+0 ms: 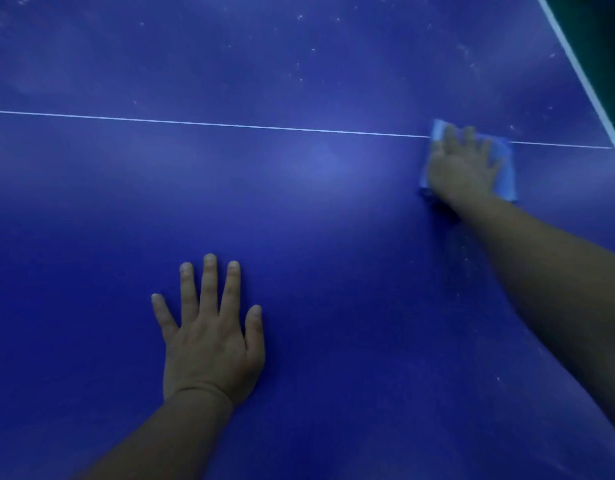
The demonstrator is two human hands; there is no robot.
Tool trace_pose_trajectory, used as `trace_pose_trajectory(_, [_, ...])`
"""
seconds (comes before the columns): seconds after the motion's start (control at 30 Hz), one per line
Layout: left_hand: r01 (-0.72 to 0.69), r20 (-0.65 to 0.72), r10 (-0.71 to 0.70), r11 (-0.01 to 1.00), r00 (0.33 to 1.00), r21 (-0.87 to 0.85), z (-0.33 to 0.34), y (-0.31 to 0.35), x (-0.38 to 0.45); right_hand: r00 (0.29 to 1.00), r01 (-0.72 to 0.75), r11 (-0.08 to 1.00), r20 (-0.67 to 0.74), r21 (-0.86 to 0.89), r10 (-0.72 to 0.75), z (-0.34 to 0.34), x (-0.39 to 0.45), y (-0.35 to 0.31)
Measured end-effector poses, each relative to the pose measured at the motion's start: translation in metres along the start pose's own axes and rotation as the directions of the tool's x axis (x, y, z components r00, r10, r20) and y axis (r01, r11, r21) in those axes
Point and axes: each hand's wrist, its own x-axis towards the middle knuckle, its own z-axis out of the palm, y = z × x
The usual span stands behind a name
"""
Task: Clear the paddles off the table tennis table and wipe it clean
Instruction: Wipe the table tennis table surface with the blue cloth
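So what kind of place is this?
Probably a games room, though only the table shows. The blue table has a thin white line and a white edge, like table tennis. The right hand presses a cloth.

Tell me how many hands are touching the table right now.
2. The left hand lies flat on the bare blue table nearest the camera. The right hand reaches farther out, pressing a light blue cloth onto the thin white line.
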Motion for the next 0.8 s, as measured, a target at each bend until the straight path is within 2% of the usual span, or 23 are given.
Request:
trace_pose_trajectory(0.03, [-0.003,0.007,0.003,1.000,1.000,0.002,0.000,0.000,0.000,0.987,-0.161,0.982,0.034,0.095,0.159,-0.010,0.004,0.017])
trace_pose_trajectory(0.07, [-0.003,0.013,0.003,1.000,1.000,0.005,0.001,-0.001,-0.001,0.968,-0.250,0.960,0.052,0.126,0.245,-0.013,0.001,0.019])
trace_pose_trajectory(0.1, [-0.001,0.013,0.001,1.000,1.000,0.007,0.001,-0.001,-0.001,0.970,-0.242,0.964,0.025,0.109,0.241,-0.012,-0.007,0.008])
trace_pose_trajectory(0.13, [0.001,0.007,-0.001,1.000,1.000,0.012,0.002,-0.002,0.000,0.990,-0.142,0.988,-0.008,0.059,0.142,-0.007,-0.021,-0.011])
trace_pose_trajectory(0.17, [-0.001,-0.001,0.001,1.000,1.000,0.020,0.002,-0.003,0.000,0.999,0.024,1.000,-0.029,0.005,-0.023,0.003,-0.040,-0.035])
trace_pose_trajectory(0.2, [-0.003,-0.004,0.003,1.000,1.000,0.024,0.002,-0.002,0.001,0.975,0.220,0.975,-0.021,-0.043,-0.221,0.012,-0.058,-0.058])
trace_pose_trajectory(0.23, [-0.005,-0.005,0.005,1.000,1.000,0.023,0.002,-0.002,0.002,0.920,0.392,0.918,0.021,-0.050,-0.392,0.016,-0.076,-0.078])
trace_pose_trajectory(0.3, [-0.003,0.002,0.003,1.000,1.000,0.009,0.002,-0.002,0.001,0.825,0.560,0.828,0.123,-0.042,-0.552,0.015,-0.082,-0.083])
trace_pose_trajectory(0.33, [-0.003,0.002,0.003,1.000,1.000,0.005,0.002,-0.002,0.001,0.822,0.567,0.818,0.135,-0.101,-0.553,0.010,-0.066,-0.068])
trace_pose_trajectory(0.4, [0.001,0.001,-0.001,1.000,1.000,0.011,0.002,-0.002,0.000,0.891,0.451,0.861,0.069,-0.234,-0.448,0.002,-0.022,-0.022])
trace_pose_trajectory(0.47, [0.006,0.005,-0.006,1.000,1.000,0.012,0.001,-0.001,0.001,0.990,0.135,0.986,0.046,-0.102,-0.131,-0.015,0.013,0.022])
trace_pose_trajectory(0.5, [0.004,0.008,-0.005,1.000,1.000,0.010,0.001,0.000,0.001,0.998,0.020,1.000,0.065,-0.023,-0.019,-0.022,0.016,0.031])
trace_pose_trajectory(0.53, [0.003,0.016,-0.003,1.000,1.000,0.009,0.000,0.000,0.000,0.997,0.034,0.999,0.071,-0.002,-0.033,-0.021,0.008,0.031])
trace_pose_trajectory(0.57, [0.003,0.021,-0.004,1.000,1.000,0.010,0.000,0.000,0.000,0.986,0.166,0.985,0.044,-0.049,-0.163,-0.015,-0.009,0.028])
trace_pose_trajectory(0.6, [0.007,0.022,-0.007,1.000,1.000,0.011,0.000,0.000,0.000,0.927,0.374,0.921,0.046,-0.110,-0.372,-0.008,-0.035,0.028])
trace_pose_trajectory(0.63, [0.012,0.021,-0.012,1.000,1.000,0.010,0.000,0.000,0.000,0.818,0.575,0.806,0.074,-0.141,-0.571,-0.008,-0.070,0.028])
trace_pose_trajectory(0.67, [0.017,0.025,-0.017,1.000,1.000,0.007,-0.001,0.000,0.000,0.683,0.730,0.670,0.116,-0.135,-0.721,-0.003,-0.107,0.038])
trace_pose_trajectory(0.7, [0.019,0.032,-0.019,1.000,0.999,0.003,-0.001,0.000,0.000,0.515,0.857,0.506,0.140,-0.099,-0.846,0.004,-0.146,0.052])
trace_pose_trajectory(0.73, [0.020,0.036,-0.020,1.000,0.999,0.000,-0.002,0.001,0.000,0.374,0.927,0.373,0.184,-0.042,-0.909,0.005,-0.175,0.063])
trace_pose_trajectory(0.77, [0.021,0.037,-0.021,1.000,0.999,0.001,-0.002,0.001,0.000,0.279,0.960,0.280,0.235,-0.030,-0.931,0.001,-0.182,0.072])
trace_pose_trajectory(0.8, [0.020,0.037,-0.020,1.000,0.999,0.003,-0.003,0.002,0.001,0.245,0.968,0.248,0.260,-0.022,-0.934,-0.003,-0.171,0.076])
